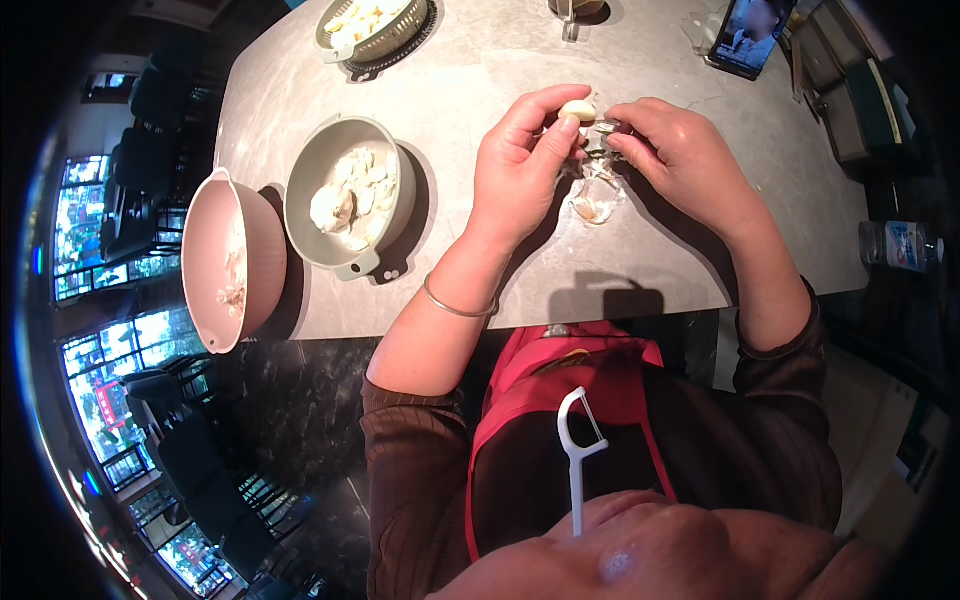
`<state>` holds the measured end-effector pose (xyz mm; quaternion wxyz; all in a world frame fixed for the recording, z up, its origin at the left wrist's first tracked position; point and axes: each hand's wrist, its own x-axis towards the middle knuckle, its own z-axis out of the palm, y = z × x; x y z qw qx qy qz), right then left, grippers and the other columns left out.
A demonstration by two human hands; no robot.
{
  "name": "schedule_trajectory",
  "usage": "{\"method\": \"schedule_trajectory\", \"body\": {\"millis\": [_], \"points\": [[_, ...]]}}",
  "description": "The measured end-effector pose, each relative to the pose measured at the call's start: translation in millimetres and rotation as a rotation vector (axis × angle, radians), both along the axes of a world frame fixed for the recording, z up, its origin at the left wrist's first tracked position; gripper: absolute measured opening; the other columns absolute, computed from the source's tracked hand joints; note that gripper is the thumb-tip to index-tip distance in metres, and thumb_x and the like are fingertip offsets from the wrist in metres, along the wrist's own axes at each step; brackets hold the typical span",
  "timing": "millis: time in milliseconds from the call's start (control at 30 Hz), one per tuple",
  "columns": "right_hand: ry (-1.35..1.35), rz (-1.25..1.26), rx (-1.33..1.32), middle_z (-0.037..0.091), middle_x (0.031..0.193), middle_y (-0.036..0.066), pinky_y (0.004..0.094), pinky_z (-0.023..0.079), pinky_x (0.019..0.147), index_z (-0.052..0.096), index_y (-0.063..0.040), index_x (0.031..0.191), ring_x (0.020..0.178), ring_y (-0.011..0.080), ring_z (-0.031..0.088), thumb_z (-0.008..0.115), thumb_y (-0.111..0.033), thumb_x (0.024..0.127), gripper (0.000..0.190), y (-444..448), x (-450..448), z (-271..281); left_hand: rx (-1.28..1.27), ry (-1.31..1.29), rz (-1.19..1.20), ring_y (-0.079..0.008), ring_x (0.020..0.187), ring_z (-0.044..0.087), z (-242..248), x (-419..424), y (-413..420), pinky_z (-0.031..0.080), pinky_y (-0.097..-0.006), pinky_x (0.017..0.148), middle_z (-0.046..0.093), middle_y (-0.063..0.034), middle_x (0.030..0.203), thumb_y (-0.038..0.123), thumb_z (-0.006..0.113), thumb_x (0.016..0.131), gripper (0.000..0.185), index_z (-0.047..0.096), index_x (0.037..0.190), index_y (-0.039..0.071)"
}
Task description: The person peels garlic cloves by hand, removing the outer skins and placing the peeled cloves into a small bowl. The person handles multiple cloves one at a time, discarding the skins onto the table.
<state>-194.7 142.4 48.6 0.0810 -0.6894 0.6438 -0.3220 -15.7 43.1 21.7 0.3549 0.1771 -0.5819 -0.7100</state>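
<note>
A pale peeled garlic clove [577,111] is pinched between the thumb and forefinger of my left hand [519,154]. Close on its right, my right hand [671,154] has its thumb and forefinger near together at a small dark-edged item, too small to name; whether it grips it is unclear. Garlic skins and a clove in its skin [590,210] lie on the tabletop below my fingers. Left of my hands stands a grey-green plastic bowl [406,191] with a garlic bulb [331,208] and several cloves or skins inside.
At the table's left edge, a pink bowl [266,262] holds skins. A colander [375,45] of peeled cloves stands at the far left. A brown-filled clear container [568,9] and a propped phone [752,34] are at the back. A plastic bottle [900,245] lies beyond the right edge.
</note>
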Motion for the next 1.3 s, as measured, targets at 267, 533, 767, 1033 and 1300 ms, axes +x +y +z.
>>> {"method": "schedule_trajectory", "body": {"millis": [267,533,767,1033,1300], "points": [[-0.083,-0.050,-0.056,0.068,0.092,0.012,0.0330,0.051,0.069,0.067,-0.001,0.114,0.077,0.0244,0.066,0.070,-0.010,0.093,0.023,1,3,5,-0.117,-0.101,0.066,-0.0066,0.086,0.061,-4,-1,-2,0.052,-0.0218,0.079,0.069,-0.0029,0.107,0.010,0.060,0.102,0.030,0.063,0.132,0.003],[-0.140,-0.022,-0.092,0.068,0.092,0.014,0.0374,0.052,0.069,0.068,-0.003,0.112,0.078,0.0305,0.066,0.070,-0.015,0.092,0.023,0,7,5,-0.324,-0.165,0.111,-0.0069,0.086,0.061,-4,-3,-2,0.052,-0.0226,0.076,0.064,-0.0016,0.099,0.005,0.062,0.100,0.029,0.066,0.128,0.003],[-0.071,-0.034,-0.123,0.069,0.094,0.010,0.0372,0.053,0.069,0.069,-0.005,0.109,0.080,0.0300,0.067,0.070,-0.015,0.091,0.020,-1,8,3,-0.558,-0.244,0.198,-0.0091,0.085,0.063,2,-3,1,0.052,-0.0232,0.075,0.064,-0.0043,0.098,0.002,0.064,0.096,0.028,0.069,0.123,0.003],[0.019,-0.069,-0.239,0.072,0.090,0.005,0.0345,0.055,0.066,0.072,-0.009,0.102,0.079,0.0265,0.069,0.071,-0.016,0.090,0.014,-2,13,4,-0.433,-0.228,0.156,-0.0103,0.087,0.067,-2,-2,0,0.055,-0.0225,0.077,0.066,-0.0051,0.102,0.004,0.065,0.098,0.025,0.068,0.123,-0.001],[0.034,-0.023,-0.176,0.073,0.096,0.010,0.0305,0.055,0.066,0.072,-0.003,0.107,0.078,0.0236,0.071,0.074,-0.007,0.089,0.019,2,10,8,-0.241,-0.192,0.111,-0.0096,0.087,0.066,-4,-2,-1,0.055,-0.0220,0.077,0.065,-0.0040,0.103,0.005,0.066,0.098,0.026,0.067,0.123,-0.001]]}}
